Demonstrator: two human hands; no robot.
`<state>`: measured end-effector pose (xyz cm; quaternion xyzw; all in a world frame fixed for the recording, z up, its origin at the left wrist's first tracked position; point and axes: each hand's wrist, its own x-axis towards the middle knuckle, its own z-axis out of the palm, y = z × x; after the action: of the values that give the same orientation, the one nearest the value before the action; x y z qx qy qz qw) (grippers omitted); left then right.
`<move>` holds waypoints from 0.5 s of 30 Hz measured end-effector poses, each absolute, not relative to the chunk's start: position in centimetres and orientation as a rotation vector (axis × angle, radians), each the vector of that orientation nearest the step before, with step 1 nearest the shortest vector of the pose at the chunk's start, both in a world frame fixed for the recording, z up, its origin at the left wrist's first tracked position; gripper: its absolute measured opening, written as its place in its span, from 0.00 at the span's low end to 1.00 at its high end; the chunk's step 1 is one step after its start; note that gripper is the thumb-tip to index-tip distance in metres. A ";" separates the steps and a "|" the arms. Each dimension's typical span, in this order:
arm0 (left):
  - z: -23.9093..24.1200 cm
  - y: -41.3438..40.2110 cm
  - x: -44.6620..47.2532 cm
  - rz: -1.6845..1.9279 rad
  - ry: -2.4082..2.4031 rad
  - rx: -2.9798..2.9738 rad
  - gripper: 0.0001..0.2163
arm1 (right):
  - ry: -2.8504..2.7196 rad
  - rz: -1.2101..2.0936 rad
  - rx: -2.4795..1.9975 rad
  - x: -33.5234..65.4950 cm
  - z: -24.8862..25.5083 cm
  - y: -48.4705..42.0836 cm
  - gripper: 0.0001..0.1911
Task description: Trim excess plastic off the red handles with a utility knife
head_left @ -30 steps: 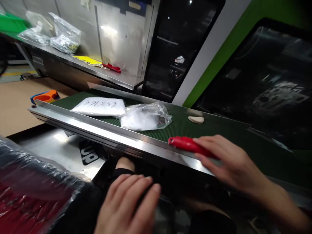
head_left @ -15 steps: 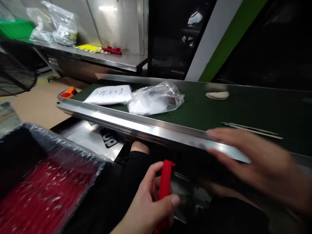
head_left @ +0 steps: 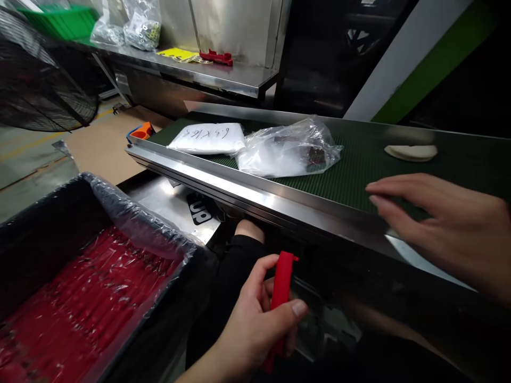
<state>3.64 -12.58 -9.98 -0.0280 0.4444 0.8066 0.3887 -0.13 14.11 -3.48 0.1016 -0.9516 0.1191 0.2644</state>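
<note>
My left hand (head_left: pixel 255 324) is closed round a long red plastic part (head_left: pixel 280 287), held upright below the steel edge of the conveyor. My right hand (head_left: pixel 443 226) hovers over the green conveyor belt (head_left: pixel 351 178) at the right, fingers stretched out and apart, holding nothing. To my left a black bin (head_left: pixel 48 234) lined with clear plastic holds several red parts (head_left: pixel 72 314) like the one I hold.
On the belt lie a white packet with handwriting (head_left: pixel 207 139), a clear plastic bag (head_left: pixel 289 149) and a pale curved piece (head_left: pixel 411 152). A steel shelf (head_left: pixel 223 80) behind carries bags, a yellow sheet and another red part (head_left: pixel 215 56). A fan (head_left: pixel 40 85) stands far left.
A second ago my right hand held the red part on the belt's edge. It passed to my left hand, which now holds it upright. My right hand went back over the belt, and my view swung left.
</note>
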 end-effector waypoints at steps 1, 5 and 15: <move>-10.0 -12.7 3.6 2.055 1.126 -0.078 0.27 | -2.575 0.308 0.345 -0.6 -3.2 13.2 0.08; -10.9 -13.2 3.6 2.119 1.077 -0.086 0.28 | -2.587 0.443 0.634 -1.1 -2.7 8.5 0.05; -10.7 -15.1 2.6 2.251 0.759 0.081 0.28 | -2.772 0.695 0.716 -4.2 -4.4 5.7 0.07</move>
<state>2.61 -15.13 -10.69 0.0317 0.2964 0.8786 0.3732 -4.23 5.72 -4.39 0.2420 -0.9364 0.2347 0.0975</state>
